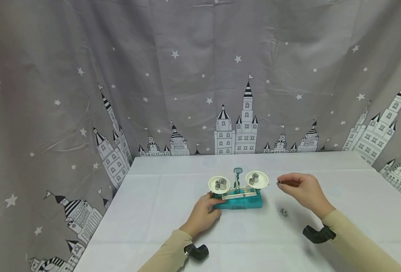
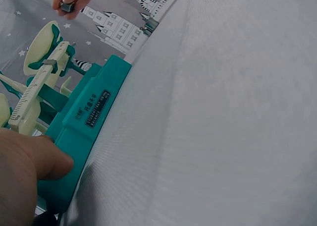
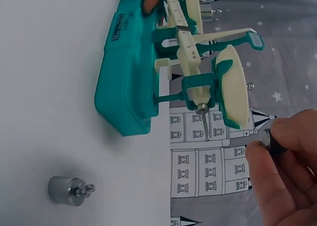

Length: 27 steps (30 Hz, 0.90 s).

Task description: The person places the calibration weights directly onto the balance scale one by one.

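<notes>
A teal balance (image 1: 239, 203) has two cream pans, the left pan (image 1: 214, 190) lower than the right pan (image 1: 263, 183). Metal weights stand in each pan. My left hand (image 1: 201, 216) grips the left end of the base; in the left wrist view its thumb (image 2: 55, 161) lies on the front face. To the right of the right pan, my right hand (image 1: 305, 192) pinches a small metal weight (image 1: 279, 182) above the table. The right wrist view shows this small weight (image 3: 272, 142) between thumb and fingertips, partly hidden by them.
Loose metal weights (image 1: 284, 212) rest on the white table (image 1: 159, 211), right of the balance and below my right hand; one weight (image 3: 67, 190) shows clearly in the right wrist view. A grey curtain (image 1: 186, 87) with castles and stars hangs behind the table.
</notes>
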Each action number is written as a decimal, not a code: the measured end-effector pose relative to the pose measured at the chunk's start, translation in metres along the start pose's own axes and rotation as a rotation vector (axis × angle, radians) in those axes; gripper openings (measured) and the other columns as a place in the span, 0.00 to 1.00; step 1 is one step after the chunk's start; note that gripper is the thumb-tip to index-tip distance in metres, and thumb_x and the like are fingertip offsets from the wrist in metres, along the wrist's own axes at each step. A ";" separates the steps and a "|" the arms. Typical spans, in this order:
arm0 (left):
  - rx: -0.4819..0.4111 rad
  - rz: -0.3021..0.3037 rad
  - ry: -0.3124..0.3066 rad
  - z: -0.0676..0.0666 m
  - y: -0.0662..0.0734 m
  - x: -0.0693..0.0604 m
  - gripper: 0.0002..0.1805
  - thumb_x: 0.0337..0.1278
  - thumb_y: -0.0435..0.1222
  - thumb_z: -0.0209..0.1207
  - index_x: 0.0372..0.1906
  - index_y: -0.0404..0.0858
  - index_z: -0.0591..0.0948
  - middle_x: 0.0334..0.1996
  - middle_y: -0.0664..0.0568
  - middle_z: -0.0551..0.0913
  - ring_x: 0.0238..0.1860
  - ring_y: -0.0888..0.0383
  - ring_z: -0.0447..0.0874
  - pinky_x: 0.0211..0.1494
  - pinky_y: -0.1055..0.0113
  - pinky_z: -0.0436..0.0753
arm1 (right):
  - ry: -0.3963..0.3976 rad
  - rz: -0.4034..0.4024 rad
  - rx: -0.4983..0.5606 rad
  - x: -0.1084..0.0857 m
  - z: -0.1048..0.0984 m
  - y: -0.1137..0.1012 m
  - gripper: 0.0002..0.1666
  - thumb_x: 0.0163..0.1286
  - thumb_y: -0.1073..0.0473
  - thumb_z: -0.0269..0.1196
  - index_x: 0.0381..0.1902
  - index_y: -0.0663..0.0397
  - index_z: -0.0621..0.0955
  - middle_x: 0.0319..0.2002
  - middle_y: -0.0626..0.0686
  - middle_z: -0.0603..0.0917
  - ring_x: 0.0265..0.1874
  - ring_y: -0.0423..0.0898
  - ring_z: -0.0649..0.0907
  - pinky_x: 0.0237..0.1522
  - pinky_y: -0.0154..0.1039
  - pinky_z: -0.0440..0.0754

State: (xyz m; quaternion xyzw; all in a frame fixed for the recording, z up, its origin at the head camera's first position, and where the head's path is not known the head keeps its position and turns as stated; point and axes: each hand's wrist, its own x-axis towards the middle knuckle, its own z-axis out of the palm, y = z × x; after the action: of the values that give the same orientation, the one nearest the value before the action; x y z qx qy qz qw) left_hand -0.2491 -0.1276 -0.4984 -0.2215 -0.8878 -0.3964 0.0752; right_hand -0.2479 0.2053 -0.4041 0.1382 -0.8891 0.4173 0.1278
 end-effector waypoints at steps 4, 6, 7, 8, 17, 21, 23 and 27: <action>-0.002 0.000 -0.003 0.000 0.000 0.000 0.18 0.56 0.31 0.59 0.53 0.40 0.87 0.69 0.34 0.75 0.72 0.34 0.71 0.74 0.35 0.69 | -0.016 0.003 -0.018 0.006 0.000 -0.007 0.12 0.63 0.64 0.71 0.44 0.63 0.88 0.44 0.61 0.91 0.35 0.27 0.86 0.39 0.24 0.85; -0.002 0.001 -0.005 0.000 0.001 0.000 0.18 0.56 0.31 0.60 0.52 0.40 0.87 0.69 0.34 0.75 0.72 0.34 0.71 0.74 0.35 0.69 | -0.018 -0.005 -0.024 0.010 0.001 -0.011 0.11 0.63 0.64 0.71 0.43 0.62 0.88 0.43 0.61 0.91 0.35 0.26 0.85 0.38 0.24 0.85; -0.002 -0.001 -0.005 0.000 0.001 0.000 0.18 0.56 0.31 0.60 0.52 0.40 0.87 0.69 0.34 0.75 0.72 0.35 0.71 0.74 0.36 0.69 | -0.020 -0.012 -0.024 0.012 0.002 -0.013 0.11 0.62 0.65 0.71 0.43 0.63 0.88 0.43 0.61 0.91 0.35 0.28 0.86 0.38 0.25 0.86; -0.001 -0.002 -0.005 0.000 0.000 0.000 0.19 0.56 0.31 0.59 0.53 0.40 0.87 0.69 0.35 0.75 0.72 0.35 0.71 0.74 0.36 0.69 | -0.022 -0.017 -0.026 0.014 0.003 -0.015 0.11 0.62 0.65 0.71 0.43 0.63 0.88 0.42 0.61 0.91 0.35 0.30 0.87 0.37 0.26 0.86; -0.013 -0.008 -0.007 0.000 -0.001 0.000 0.18 0.56 0.31 0.59 0.53 0.39 0.87 0.70 0.35 0.75 0.73 0.36 0.70 0.75 0.37 0.69 | -0.061 -0.016 -0.021 0.032 0.020 -0.031 0.10 0.62 0.68 0.69 0.43 0.64 0.88 0.41 0.62 0.91 0.37 0.51 0.90 0.38 0.37 0.91; -0.019 -0.017 -0.009 0.001 -0.001 0.000 0.18 0.57 0.31 0.59 0.53 0.39 0.87 0.70 0.35 0.74 0.73 0.36 0.70 0.75 0.37 0.68 | -0.067 -0.013 -0.024 0.034 0.025 -0.036 0.10 0.61 0.69 0.69 0.42 0.64 0.88 0.40 0.61 0.91 0.36 0.49 0.90 0.37 0.36 0.90; -0.015 -0.017 -0.011 0.001 -0.001 0.000 0.18 0.58 0.31 0.59 0.53 0.39 0.87 0.70 0.35 0.74 0.73 0.36 0.70 0.75 0.37 0.68 | -0.073 -0.018 -0.029 0.035 0.026 -0.037 0.10 0.61 0.68 0.69 0.41 0.63 0.89 0.39 0.60 0.91 0.35 0.48 0.90 0.36 0.35 0.90; -0.001 -0.015 -0.013 0.000 0.000 0.000 0.18 0.58 0.31 0.60 0.53 0.39 0.87 0.70 0.34 0.74 0.73 0.36 0.70 0.75 0.37 0.68 | -0.095 -0.028 -0.053 0.035 0.029 -0.037 0.09 0.61 0.68 0.70 0.41 0.63 0.89 0.39 0.59 0.91 0.35 0.47 0.89 0.35 0.34 0.89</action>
State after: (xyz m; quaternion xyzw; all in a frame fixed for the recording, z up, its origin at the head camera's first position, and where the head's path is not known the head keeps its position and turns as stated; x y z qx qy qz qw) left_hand -0.2488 -0.1279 -0.4988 -0.2176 -0.8896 -0.3960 0.0663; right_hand -0.2707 0.1553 -0.3834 0.1669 -0.9028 0.3849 0.0948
